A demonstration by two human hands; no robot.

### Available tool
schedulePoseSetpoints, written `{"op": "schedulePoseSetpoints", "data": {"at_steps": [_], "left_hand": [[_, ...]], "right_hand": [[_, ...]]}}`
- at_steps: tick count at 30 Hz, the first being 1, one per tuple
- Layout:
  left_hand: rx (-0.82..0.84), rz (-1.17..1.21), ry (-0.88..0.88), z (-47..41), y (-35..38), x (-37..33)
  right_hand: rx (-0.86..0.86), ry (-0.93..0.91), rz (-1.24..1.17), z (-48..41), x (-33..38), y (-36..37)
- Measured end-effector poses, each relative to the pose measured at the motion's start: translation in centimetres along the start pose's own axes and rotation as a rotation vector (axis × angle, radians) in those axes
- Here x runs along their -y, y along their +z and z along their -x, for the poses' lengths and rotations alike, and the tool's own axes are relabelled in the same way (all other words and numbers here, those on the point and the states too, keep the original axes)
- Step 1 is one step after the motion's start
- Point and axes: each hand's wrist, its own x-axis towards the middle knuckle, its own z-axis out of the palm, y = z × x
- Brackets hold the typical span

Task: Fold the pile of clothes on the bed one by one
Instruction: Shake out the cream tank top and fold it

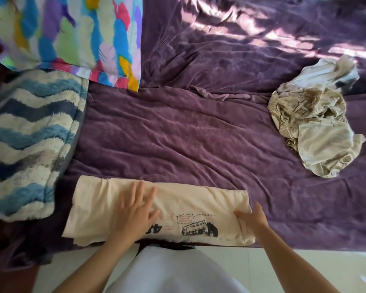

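A cream T-shirt (190, 199) with a black printed graphic lies folded into a long strip along the bed's near edge. My left hand (135, 206) rests flat on its middle, fingers spread. At the strip's right end, my right hand (253, 217) has its fingers on the fabric edge; whether it pinches the cloth is hard to tell. A crumpled pile of beige patterned clothes (313, 125) sits at the right on the purple bedspread (178, 134).
A blue and white wavy fluffy blanket (28, 140) lies folded at the left. A colourful feather-print pillow (72, 32) is behind it. The bed's edge runs just under the shirt, with white floor tiles (304, 265) below.
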Motion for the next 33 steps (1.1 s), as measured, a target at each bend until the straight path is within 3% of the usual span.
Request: {"op": "schedulePoseSetpoints", "data": {"at_steps": [6,9,11,14,15,16,18,20,22,23,26,30,33], "left_hand": [[0.076,0.062,-0.069,0.6,1.8,-0.2],[0.129,0.132,-0.067,0.2,2.0,-0.2],[0.069,0.251,-0.062,0.0,1.4,-0.1],[-0.131,0.789,-0.154,0.8,-1.0,0.0],[-0.132,1.024,-0.255,1.0,-1.9,0.8],[-0.01,1.381,-0.368,1.4,-3.0,1.7],[0.002,1.942,-0.555,2.4,-3.7,4.1],[-0.009,2.17,-0.672,3.1,-4.6,6.0],[0.051,2.126,-0.763,3.5,-5.6,6.1],[0.045,1.944,-0.738,3.5,-5.8,6.0],[-0.163,1.472,-0.595,2.3,-5.1,5.6],[-0.392,1.302,-0.681,3.6,-5.4,6.2],[-0.516,1.143,-0.776,6.1,-4.4,8.0]], "right_hand": [[-0.023,-0.295,-0.204,4.2,5.8,-1.0],[0.088,-0.47,-0.243,8.6,10.3,0.8],[0.199,-0.601,-0.191,12.1,12.9,3.1],[0.398,-0.773,-0.059,16.7,15.4,8.2],[0.493,-0.807,-0.027,17.7,15.6,10.0],[0.586,-0.809,0.001,18.4,15.7,11.5],[0.68,-0.786,0.091,18.7,15.4,13.5],[0.646,-0.781,0.174,17.6,14.5,14.2],[0.552,-0.752,0.199,15.8,13.2,13.8],[0.503,-0.759,0.237,14.8,12.4,13.5],[0.398,-0.878,0.627,12.6,10.2,12.8],[0.281,-1.223,0.89,12.6,8.7,13.4],[0.221,-1.367,1.065,12.8,8.6,15.0]]}}
